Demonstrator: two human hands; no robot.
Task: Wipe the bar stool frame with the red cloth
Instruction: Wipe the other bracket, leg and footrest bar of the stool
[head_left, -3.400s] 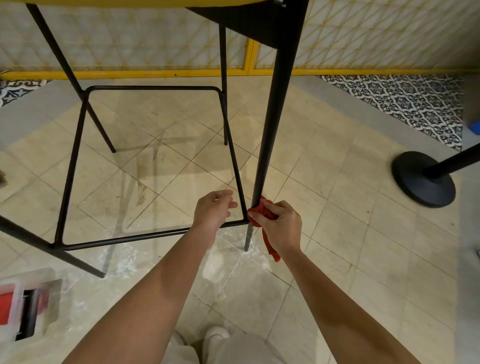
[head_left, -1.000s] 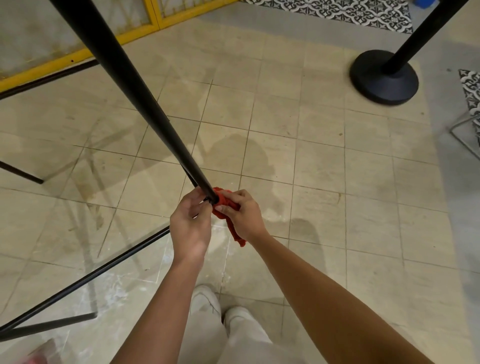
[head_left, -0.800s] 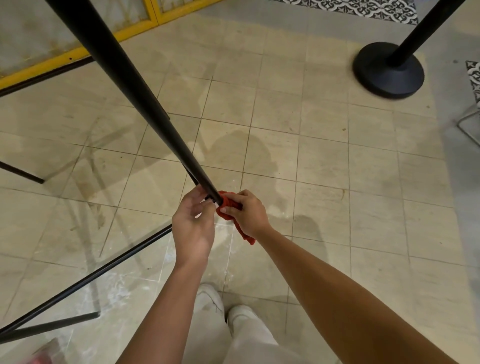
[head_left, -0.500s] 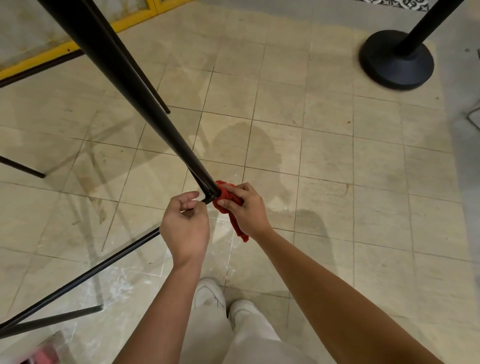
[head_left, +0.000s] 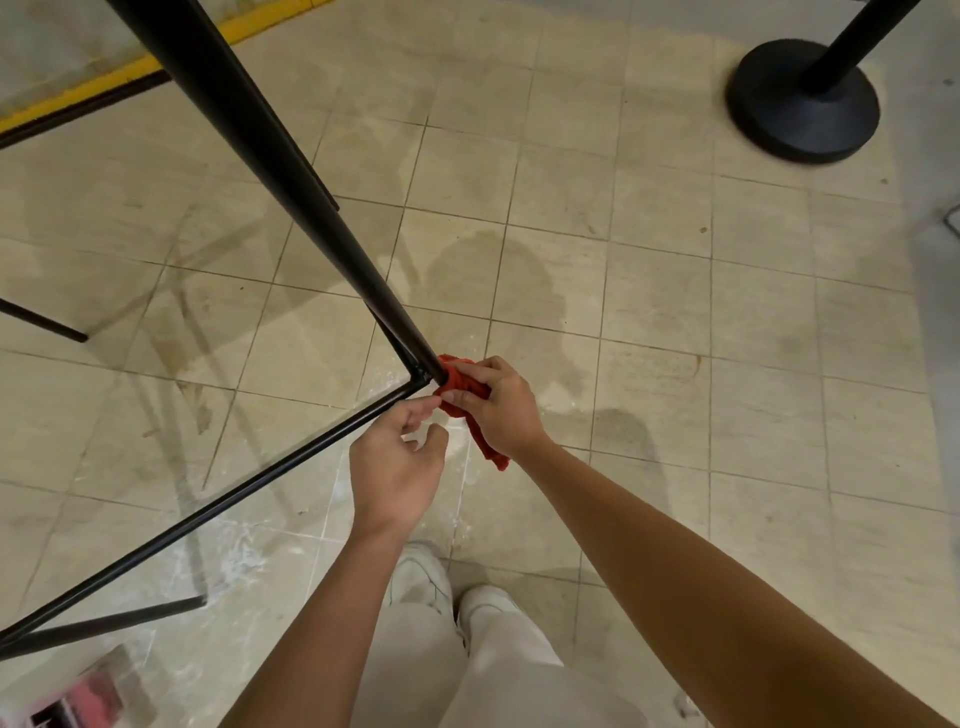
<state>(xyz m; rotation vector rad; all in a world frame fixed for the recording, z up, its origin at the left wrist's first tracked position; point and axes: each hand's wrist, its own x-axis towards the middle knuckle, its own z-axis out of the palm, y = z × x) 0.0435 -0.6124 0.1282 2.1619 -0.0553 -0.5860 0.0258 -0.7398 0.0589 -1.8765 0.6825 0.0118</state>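
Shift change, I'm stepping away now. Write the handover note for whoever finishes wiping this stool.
Right hand: grips the red cloth, bunched around the stool leg just below its joint with the footrest rail.
Left hand: loosely curled beside that joint, holding nothing, fingertips close to the cloth.
Done: the cloth is on the leg at the joint; which parts are already wiped does not show.
Left: probably the foot of this leg, the rail and the other legs. Safest to give the whole frame a pass.

Probably a café or bar: beige floor tiles, a black queue-barrier post, a tall bar stool frame.
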